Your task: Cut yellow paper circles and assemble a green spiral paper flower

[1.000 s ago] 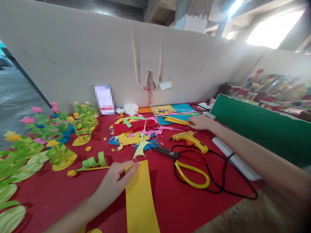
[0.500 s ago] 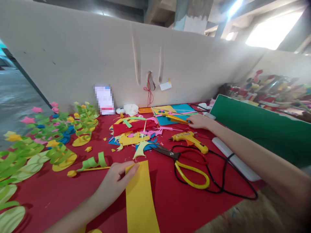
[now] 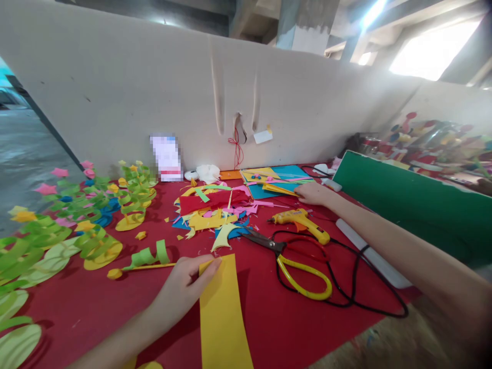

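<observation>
My left hand (image 3: 196,279) pinches the top end of a wide yellow paper strip (image 3: 221,318), thumb on top, over the red table cover. At the back of the table, my right hand (image 3: 315,193) has its fingers closed on the end of a folded yellow paper piece (image 3: 280,189), just above blue sheets; its fingertips are partly hidden. Between the hands lie scissors (image 3: 274,246) with yellow and red handles and a yellow glue gun (image 3: 300,220). Beside my left hand is a green paper spiral (image 3: 148,256) with a yellow stick (image 3: 149,267).
Finished paper spirals (image 3: 98,241) with stars crowd the left side. Paper scraps (image 3: 211,220) are heaped in the middle. A black cable (image 3: 384,310) loops at right near a white bar (image 3: 372,253) and a green board (image 3: 407,205). A blurred phone (image 3: 166,159) leans on the back panel.
My right hand has shifted slightly left, and the yellow paper piece in it sits a little lower and flatter. My left hand and its strip stay nearly the same.
</observation>
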Motion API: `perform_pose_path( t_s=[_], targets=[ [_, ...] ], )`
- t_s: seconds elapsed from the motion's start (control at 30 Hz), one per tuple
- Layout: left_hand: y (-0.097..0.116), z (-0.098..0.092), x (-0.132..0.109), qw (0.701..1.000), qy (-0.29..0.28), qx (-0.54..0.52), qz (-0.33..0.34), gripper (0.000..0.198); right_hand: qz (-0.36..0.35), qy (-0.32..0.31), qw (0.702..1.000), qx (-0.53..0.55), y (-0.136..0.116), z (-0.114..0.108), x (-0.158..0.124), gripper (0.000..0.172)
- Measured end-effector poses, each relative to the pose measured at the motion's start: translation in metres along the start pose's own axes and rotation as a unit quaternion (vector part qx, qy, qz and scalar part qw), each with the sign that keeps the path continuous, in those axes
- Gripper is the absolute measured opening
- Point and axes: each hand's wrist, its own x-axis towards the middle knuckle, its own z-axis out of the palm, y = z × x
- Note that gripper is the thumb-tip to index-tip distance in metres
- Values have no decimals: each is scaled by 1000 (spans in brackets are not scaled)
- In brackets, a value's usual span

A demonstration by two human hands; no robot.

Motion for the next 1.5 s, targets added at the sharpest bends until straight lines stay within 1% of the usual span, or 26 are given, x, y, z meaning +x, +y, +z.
perform_pose_path(
  t_s=[0.2, 0.33, 0.47, 0.63, 0.77, 0.97, 1.23, 1.5],
  targets=[
    [1, 0, 0, 1000, 0, 3, -3, 35, -23, 14, 999, -30, 0, 1, 5, 27],
    [2, 0, 0, 1000, -1, 5, -5, 35, -37, 41, 997, -48, -4, -2, 16, 27],
    [2, 0, 0, 1000, -2, 7, -4, 35, -44, 75, 994, -63, -13, -7, 23, 26],
    [0, 0, 0, 1000, 0, 12, -4, 35, -30, 116, 990, -77, -23, -9, 22, 27],
    [0, 0, 0, 1000, 0, 18, -3, 34, -14, 131, 988, -76, -26, -8, 20, 28],
    [3, -1, 0, 1000, 0, 24, -2, 34, -15, 114, 992, -48, -24, -6, 21, 28],
    [1, 0, 0, 1000, -9, 15, -2, 34, -12, 72, 997, -27, -6, -7, 5, 29],
    [2, -1, 0, 1000, -4, 14, 3, 34, 46, 17, 998, -43, 6, 3, -7, 27]
  ],
)
